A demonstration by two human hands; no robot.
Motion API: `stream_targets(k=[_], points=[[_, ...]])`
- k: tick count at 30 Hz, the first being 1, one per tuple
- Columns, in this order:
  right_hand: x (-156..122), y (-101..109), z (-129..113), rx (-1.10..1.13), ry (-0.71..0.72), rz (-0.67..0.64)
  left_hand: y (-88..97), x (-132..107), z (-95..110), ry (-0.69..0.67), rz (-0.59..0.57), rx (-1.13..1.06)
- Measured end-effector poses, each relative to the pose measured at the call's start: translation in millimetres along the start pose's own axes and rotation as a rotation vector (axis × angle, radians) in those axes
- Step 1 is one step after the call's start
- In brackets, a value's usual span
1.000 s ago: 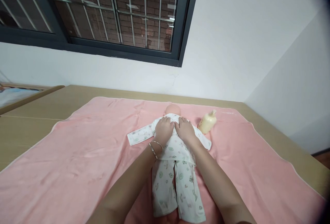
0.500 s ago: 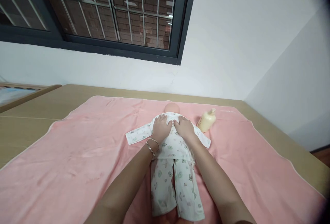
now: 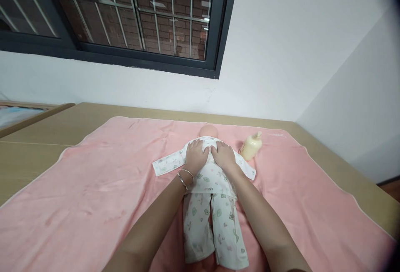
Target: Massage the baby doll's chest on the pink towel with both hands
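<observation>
A baby doll (image 3: pixel 209 130) lies face down on a pink blanket (image 3: pixel 93 188), dressed in white printed pyjamas (image 3: pixel 214 217). My left hand (image 3: pixel 196 156), with a bangle at the wrist, lies flat on the doll's upper back with its fingers stretched out. My right hand (image 3: pixel 222 155) lies flat beside it on the right half of the back, thumbs almost touching. Both hands press on the pyjama top and hold nothing. The doll's left sleeve (image 3: pixel 167 164) stretches out to the left.
A pale yellow pump bottle (image 3: pixel 251 147) lies on the blanket just right of the doll. The blanket covers a tan table (image 3: pixel 34 147) that meets a white wall. A barred dark-framed window (image 3: pixel 125 17) is above.
Both hands slid a little up the doll's back toward the shoulders about a second ago; since half a second ago almost nothing has moved.
</observation>
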State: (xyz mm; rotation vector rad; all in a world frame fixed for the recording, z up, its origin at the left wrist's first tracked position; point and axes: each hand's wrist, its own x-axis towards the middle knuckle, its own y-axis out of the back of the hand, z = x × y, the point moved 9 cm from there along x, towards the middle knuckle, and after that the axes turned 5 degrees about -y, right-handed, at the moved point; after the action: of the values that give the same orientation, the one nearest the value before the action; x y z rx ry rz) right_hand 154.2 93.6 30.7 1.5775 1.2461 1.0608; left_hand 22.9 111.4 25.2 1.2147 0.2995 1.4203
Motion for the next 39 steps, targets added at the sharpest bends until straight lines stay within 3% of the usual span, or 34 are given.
stream_targets(k=[10,17,25,33,39], points=[[2.1,0.2,1.2,0.013,0.005,0.001,-1.2,0.5,2.8,-0.038,-0.009,0.069],[-7.4,0.0,-8.6,-0.073,0.024,0.007,7.7,-3.7,22.3,-0.064,-0.033,0.121],[-23.7,5.2,-22.2,-0.126,0.002,0.05,12.5,-12.4,20.7,0.075,0.006,0.114],[0.6,-7.6,0.5,0.002,0.02,-0.147,-2.3,0.6,2.2,0.006,-0.027,0.073],[-19.3,8.1,-14.2,-0.112,0.043,-0.083,10.7,-5.3,16.0,-0.105,0.073,0.056]])
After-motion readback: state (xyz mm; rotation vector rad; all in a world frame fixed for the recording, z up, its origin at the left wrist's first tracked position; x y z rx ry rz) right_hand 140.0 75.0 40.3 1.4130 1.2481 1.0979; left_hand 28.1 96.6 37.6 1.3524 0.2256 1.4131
